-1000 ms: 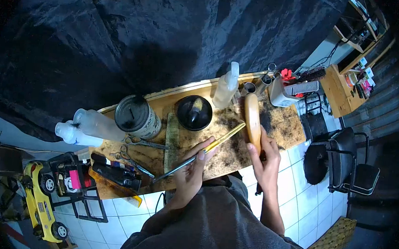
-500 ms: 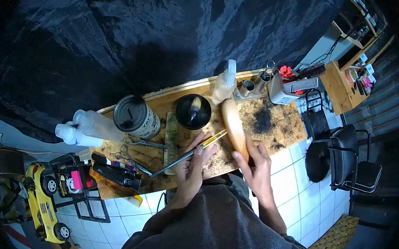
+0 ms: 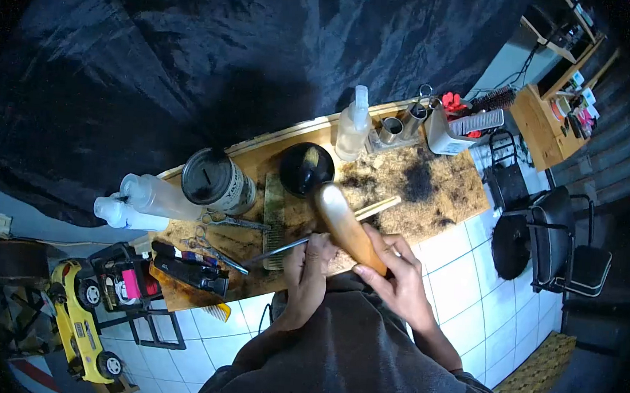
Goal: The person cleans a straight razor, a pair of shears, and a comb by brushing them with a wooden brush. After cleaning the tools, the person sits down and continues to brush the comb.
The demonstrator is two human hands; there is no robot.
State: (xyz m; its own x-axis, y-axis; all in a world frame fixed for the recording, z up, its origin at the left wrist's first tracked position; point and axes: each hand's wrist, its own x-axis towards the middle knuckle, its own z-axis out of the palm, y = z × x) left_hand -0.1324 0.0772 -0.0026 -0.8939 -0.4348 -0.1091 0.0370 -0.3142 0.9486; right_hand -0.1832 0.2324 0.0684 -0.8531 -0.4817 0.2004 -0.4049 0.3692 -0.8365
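Note:
My left hand (image 3: 313, 260) is closed round a straight razor (image 3: 378, 209), whose grey end points left and whose pale yellow handle reaches out to the right. In my right hand (image 3: 399, 279) is a wooden brush (image 3: 348, 226), gripped by its narrow end. The brush's broad, rounded back lies across the razor from my viewpoint and covers part of it; its bristles are hidden. Both hands are above the table's front edge. Just beyond them stands a black bowl (image 3: 292, 167) with a shaving brush (image 3: 311, 157) in it.
On the hair-strewn wooden table (image 3: 450, 199) are a spray bottle (image 3: 352, 132), metal cups (image 3: 390, 131), a container of combs (image 3: 447, 138), a tin (image 3: 217, 182), scissors (image 3: 233, 222), a comb (image 3: 274, 215), clippers (image 3: 196, 272) and plastic bottles (image 3: 156, 194). A black chair (image 3: 553, 220) stands right.
The wooden brush has swung left and nearer to my left hand, now over the razor's middle. The razor's handle now shows farther right. The view has shifted slightly.

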